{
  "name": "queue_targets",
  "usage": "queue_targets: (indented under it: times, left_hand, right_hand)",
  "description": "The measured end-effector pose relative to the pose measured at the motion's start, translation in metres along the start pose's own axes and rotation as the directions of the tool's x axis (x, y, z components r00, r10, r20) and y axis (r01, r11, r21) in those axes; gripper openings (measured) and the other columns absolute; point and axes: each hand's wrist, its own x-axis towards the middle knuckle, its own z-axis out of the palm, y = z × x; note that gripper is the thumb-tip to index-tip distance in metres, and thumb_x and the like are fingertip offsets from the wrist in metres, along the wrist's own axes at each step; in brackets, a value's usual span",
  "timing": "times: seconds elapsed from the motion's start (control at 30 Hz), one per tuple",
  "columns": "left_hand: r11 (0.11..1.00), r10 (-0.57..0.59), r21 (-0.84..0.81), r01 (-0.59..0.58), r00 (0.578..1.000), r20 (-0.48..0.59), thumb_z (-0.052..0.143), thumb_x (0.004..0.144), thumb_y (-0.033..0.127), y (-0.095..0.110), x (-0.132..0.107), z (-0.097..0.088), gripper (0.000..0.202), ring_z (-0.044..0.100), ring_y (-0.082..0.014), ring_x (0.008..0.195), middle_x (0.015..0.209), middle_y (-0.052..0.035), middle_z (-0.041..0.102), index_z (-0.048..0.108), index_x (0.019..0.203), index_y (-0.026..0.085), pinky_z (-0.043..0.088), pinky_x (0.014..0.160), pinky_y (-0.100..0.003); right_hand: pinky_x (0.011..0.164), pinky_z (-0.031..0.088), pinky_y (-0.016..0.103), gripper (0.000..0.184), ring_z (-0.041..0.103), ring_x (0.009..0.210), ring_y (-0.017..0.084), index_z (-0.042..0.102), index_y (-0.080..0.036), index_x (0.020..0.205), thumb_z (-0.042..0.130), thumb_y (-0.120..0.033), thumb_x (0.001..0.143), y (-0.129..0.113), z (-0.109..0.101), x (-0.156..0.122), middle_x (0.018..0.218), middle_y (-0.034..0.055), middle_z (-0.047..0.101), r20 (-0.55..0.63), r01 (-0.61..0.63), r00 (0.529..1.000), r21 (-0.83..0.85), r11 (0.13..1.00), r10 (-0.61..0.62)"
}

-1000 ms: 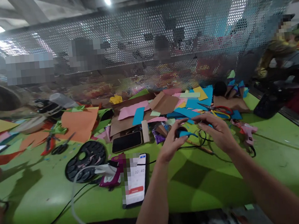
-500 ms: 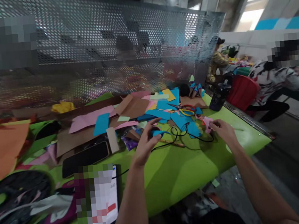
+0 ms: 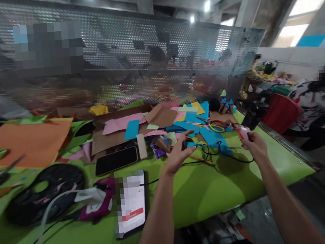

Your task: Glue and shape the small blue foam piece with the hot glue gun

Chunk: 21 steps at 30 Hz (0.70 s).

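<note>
My left hand (image 3: 179,153) hovers over the green table (image 3: 213,186), its fingers pinched on a small blue paper piece (image 3: 195,145). Farther right, my right hand (image 3: 254,144) is closed round a pink glue gun (image 3: 243,131) near the table's right edge. A black cord (image 3: 210,152) loops across the table between the two hands. Beyond them lie red and yellow handled scissors (image 3: 216,125) on a pile of blue paper (image 3: 209,135).
Two phones (image 3: 116,160) (image 3: 131,202) lie at the near left, by a black round tray (image 3: 43,191). Orange paper (image 3: 30,143) and pink and brown sheets (image 3: 128,125) cover the back. A perforated metal screen (image 3: 134,63) stands behind. A person (image 3: 317,104) sits at the right beside a red tub (image 3: 279,113).
My right hand has left the blue piece and gone right to take hold of the pink glue gun. My left hand keeps the blue piece. The view has swung to the right.
</note>
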Motion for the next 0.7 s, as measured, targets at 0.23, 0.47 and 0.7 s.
queue_targets:
  times: [0.23, 0.47, 0.7]
  left_hand:
    - [1.000, -0.003, -0.022, 0.003, 1.000, 0.004, 0.063, 0.079, 0.040, 0.004, -0.002, 0.001, 0.062, 0.044, -0.0275, 0.122, 0.136, -0.0086, 0.050, 0.048, 0.137, 0.025, 0.040, 0.096, -0.035]
    - [0.999, -0.021, -0.024, 0.022, 0.999, 0.028, 0.065, 0.078, 0.042, 0.008, -0.003, 0.000, 0.065, 0.047, -0.0286, 0.121, 0.132, -0.0095, 0.053, 0.048, 0.138, 0.024, 0.039, 0.097, -0.036]
    - [0.996, -0.074, -0.055, 0.074, 0.997, 0.010, 0.065, 0.074, 0.040, 0.010, -0.002, 0.002, 0.061, 0.053, -0.0262, 0.109, 0.111, -0.0071, 0.059, 0.054, 0.130, 0.021, 0.041, 0.093, -0.036]
  right_hand:
    - [0.041, 0.041, 0.022, 0.037, 0.053, 0.045, 0.010, 0.056, -0.022, 0.084, 0.073, -0.037, 0.054, -0.048, 0.012, -0.021, 0.060, -0.0054, 0.054, 0.203, -0.060, 0.978, 0.524, 0.850, -0.056]
    - [0.038, 0.040, 0.021, 0.026, 0.050, 0.047, 0.009, 0.071, -0.019, 0.078, 0.083, -0.033, 0.059, -0.083, 0.016, -0.047, 0.068, 0.0029, 0.067, 0.479, -0.186, 0.852, 0.656, 0.732, -0.213]
    - [0.040, 0.043, 0.021, 0.037, 0.052, 0.051, 0.011, 0.074, -0.021, 0.084, 0.081, -0.053, 0.067, -0.090, 0.018, -0.058, 0.073, 0.0054, 0.071, 0.495, 0.061, 0.782, 0.544, 0.837, -0.378]
